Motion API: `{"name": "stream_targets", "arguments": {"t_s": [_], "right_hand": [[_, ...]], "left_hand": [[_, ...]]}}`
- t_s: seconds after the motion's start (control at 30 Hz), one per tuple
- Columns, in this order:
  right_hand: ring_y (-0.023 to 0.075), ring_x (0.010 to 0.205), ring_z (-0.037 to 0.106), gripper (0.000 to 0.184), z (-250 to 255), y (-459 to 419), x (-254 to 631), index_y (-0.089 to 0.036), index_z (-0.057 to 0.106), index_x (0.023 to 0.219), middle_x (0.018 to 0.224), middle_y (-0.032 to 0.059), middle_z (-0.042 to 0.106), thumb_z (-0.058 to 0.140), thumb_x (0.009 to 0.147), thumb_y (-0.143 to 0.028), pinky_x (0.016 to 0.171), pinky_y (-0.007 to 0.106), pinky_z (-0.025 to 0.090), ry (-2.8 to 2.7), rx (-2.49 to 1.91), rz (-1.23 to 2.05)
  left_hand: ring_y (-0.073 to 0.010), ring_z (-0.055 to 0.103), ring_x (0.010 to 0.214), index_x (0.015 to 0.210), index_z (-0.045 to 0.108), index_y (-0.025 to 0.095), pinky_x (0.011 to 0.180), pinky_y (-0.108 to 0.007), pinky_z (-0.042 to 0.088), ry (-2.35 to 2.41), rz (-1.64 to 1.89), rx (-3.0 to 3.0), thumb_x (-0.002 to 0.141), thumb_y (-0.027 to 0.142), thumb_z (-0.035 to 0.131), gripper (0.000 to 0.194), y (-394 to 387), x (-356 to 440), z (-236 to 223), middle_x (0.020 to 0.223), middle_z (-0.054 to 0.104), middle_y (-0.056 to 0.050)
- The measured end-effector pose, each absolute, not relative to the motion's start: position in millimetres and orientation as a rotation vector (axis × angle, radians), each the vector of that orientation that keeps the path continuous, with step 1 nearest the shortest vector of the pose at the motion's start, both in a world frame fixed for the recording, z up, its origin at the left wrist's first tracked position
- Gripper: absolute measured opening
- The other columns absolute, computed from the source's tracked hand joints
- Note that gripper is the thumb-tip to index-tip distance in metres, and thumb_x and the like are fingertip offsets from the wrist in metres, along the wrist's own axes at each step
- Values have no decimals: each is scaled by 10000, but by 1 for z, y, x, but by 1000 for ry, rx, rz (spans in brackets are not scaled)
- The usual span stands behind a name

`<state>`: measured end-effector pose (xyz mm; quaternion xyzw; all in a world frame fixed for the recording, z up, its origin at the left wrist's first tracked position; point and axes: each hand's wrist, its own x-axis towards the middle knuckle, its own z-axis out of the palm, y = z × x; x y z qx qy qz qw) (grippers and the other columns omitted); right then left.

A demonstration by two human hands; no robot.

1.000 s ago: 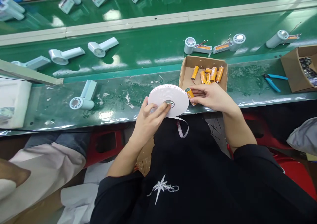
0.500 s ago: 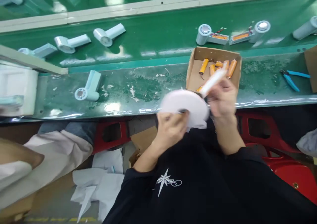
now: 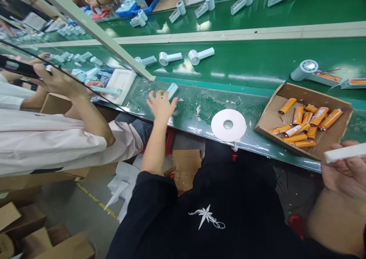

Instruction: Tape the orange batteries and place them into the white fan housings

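Note:
My left hand (image 3: 162,105) is over the near side of the bench with its fingers spread. A light-blue handheld fan body (image 3: 172,90) lies right at its fingertips, partly hidden behind them; I cannot tell if they touch. At the right edge my right hand (image 3: 347,171) grips a white oblong piece (image 3: 347,152), whose far end is cut off by the picture. Between my hands, a wide white roll of tape (image 3: 219,126) lies flat at the bench edge. Left of my right hand, a cardboard box (image 3: 267,116) contains several orange battery cells (image 3: 299,115).
Fan bodies (image 3: 202,55) lie along the green belt (image 3: 243,60) behind the bench. One fan (image 3: 305,70) with exposed wires is behind the box. A slanted metal post (image 3: 100,34) and a white foam tray (image 3: 126,85) stand left, near a co-worker's arm (image 3: 82,102).
My left hand has let go of the tape roll, now on the bench, and moved left to the fan body. My right hand has moved right with the white piece. The view has swung left.

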<state>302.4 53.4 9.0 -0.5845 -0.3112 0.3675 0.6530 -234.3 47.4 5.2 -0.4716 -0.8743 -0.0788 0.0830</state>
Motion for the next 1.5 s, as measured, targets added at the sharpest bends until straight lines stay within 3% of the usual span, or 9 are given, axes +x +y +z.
{"name": "stream_targets", "arguments": {"t_s": [0.13, 0.27, 0.43, 0.57, 0.67, 0.87, 1.0, 1.3, 1.5], "right_hand": [[455, 996, 835, 518, 0, 39, 330, -677, 799, 860, 853, 86, 860, 991, 413, -497, 715, 685, 625, -833, -1306, 808], [450, 777, 837, 604, 24, 52, 327, -611, 834, 958, 802, 50, 854, 1113, 427, -540, 604, 638, 687, -1006, -1170, 921], [286, 877, 883, 418, 79, 127, 274, -443, 860, 1130, 965, -11, 885, 1044, 758, -396, 761, 465, 771, -1397, -708, 975], [212, 866, 863, 384, 90, 207, 220, -294, 837, 1142, 967, -19, 856, 985, 787, -297, 864, 402, 750, -1645, -616, 1006], [218, 902, 852, 351, 68, 266, 195, -254, 829, 1105, 946, -4, 848, 949, 781, -315, 953, 416, 720, -1764, -793, 976], [251, 1006, 850, 339, 22, 323, 182, -222, 808, 1178, 1039, 61, 882, 857, 847, -271, 992, 412, 670, -2109, -1118, 847], [277, 1078, 834, 372, 19, 323, 180, -215, 781, 1303, 1120, 85, 878, 799, 947, -322, 966, 374, 615, -2390, -1204, 564], [299, 960, 787, 421, 34, 325, 156, -283, 767, 1446, 1052, 105, 852, 622, 1070, -405, 835, 371, 517, -3006, -1423, 208], [359, 1068, 793, 502, 36, 322, 153, -327, 733, 1515, 1197, 144, 845, 593, 1039, -405, 834, 393, 527, -3095, -1486, 89]], "left_hand": [[-494, 601, 1379, 1465, 701, 178, 1083, -665, 556, -2681, 154, -1537, 1079, 418, 500, 497, 53, -270, 13, 1517, 634, -263], [-415, 610, 1344, 1353, 772, 207, 1115, -571, 568, -2324, 132, -2003, 1070, 366, 502, 422, 109, -241, 2, 1445, 687, -200], [-386, 554, 1401, 1185, 830, 201, 1122, -558, 541, -1785, -52, -2566, 1010, 205, 539, 339, 241, -135, -12, 1408, 722, -176], [-356, 558, 1405, 1051, 836, 222, 1149, -527, 518, -1658, -192, -2841, 929, 200, 643, 229, 319, -81, -13, 1362, 766, -120], [-304, 622, 1296, 964, 807, 239, 1215, -482, 474, -1598, -365, -3073, 915, 321, 702, 142, 337, -76, -19, 1259, 798, -78], [-272, 638, 1259, 1039, 685, 238, 1197, -457, 471, -1783, -784, -2959, 1060, 319, 522, 183, 326, -78, -35, 1209, 776, -100], [-293, 623, 1312, 1087, 641, 261, 1137, -452, 513, -1910, -762, -2864, 1098, 312, 481, 168, 322, -63, -33, 1219, 743, -106], [-336, 620, 1312, 1217, 638, 190, 1138, -483, 506, -2060, -701, -2752, 1138, 288, 416, 255, 326, -33, -26, 1245, 724, -164], [-352, 615, 1329, 1265, 644, 173, 1161, -501, 497, -2078, -684, -2731, 1127, 245, 419, 274, 330, -24, -24, 1254, 734, -177]]}}
